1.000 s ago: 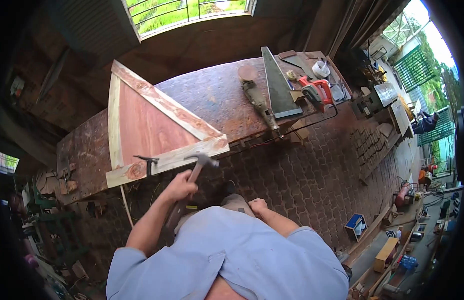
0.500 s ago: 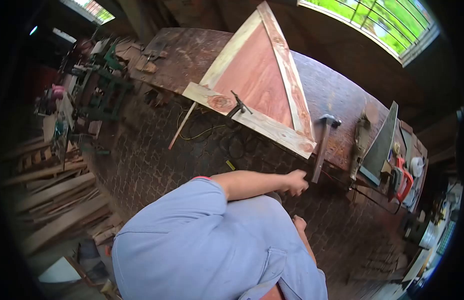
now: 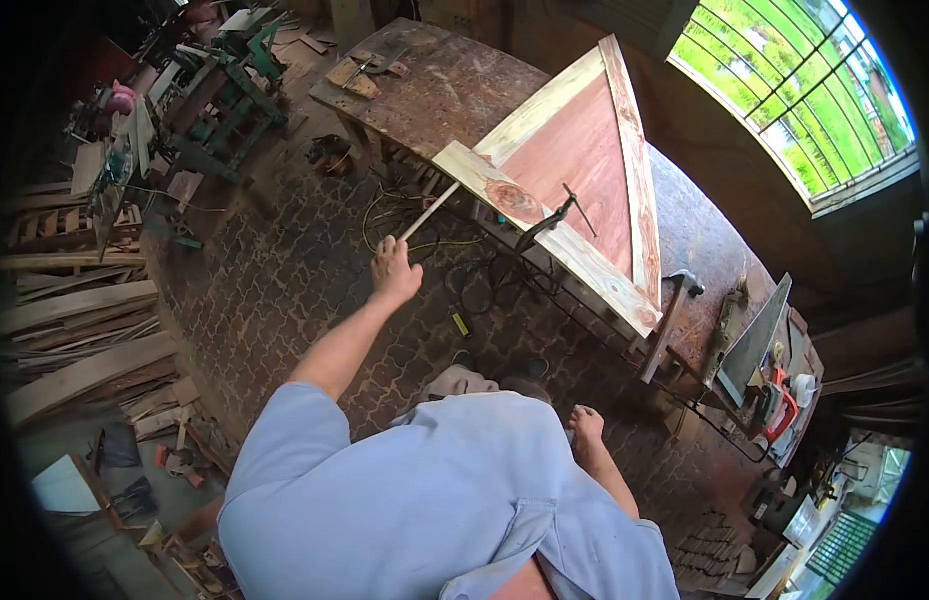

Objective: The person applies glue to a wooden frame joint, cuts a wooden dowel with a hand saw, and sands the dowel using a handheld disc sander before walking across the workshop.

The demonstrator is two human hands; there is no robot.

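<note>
The left hand (image 3: 396,273), nearer, covered the outer end of the wooden stick (image 3: 431,212) slanting off the bench (image 3: 453,82) edge, grip unclear; the right hand (image 3: 587,424) was curled.

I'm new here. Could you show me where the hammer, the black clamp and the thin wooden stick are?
Hammer (image 3: 667,328): head camera view, on the middle of its handle.
Black clamp (image 3: 547,224): head camera view, on its bar.
Thin wooden stick (image 3: 432,212): head camera view, midway along its visible length.

shirt (image 3: 415,490): light blue | sleeves (image 3: 285,435): short, loose | chest pocket (image 3: 531,525): same blue | trousers (image 3: 453,383): tan | hands (image 3: 396,272): bare
</note>
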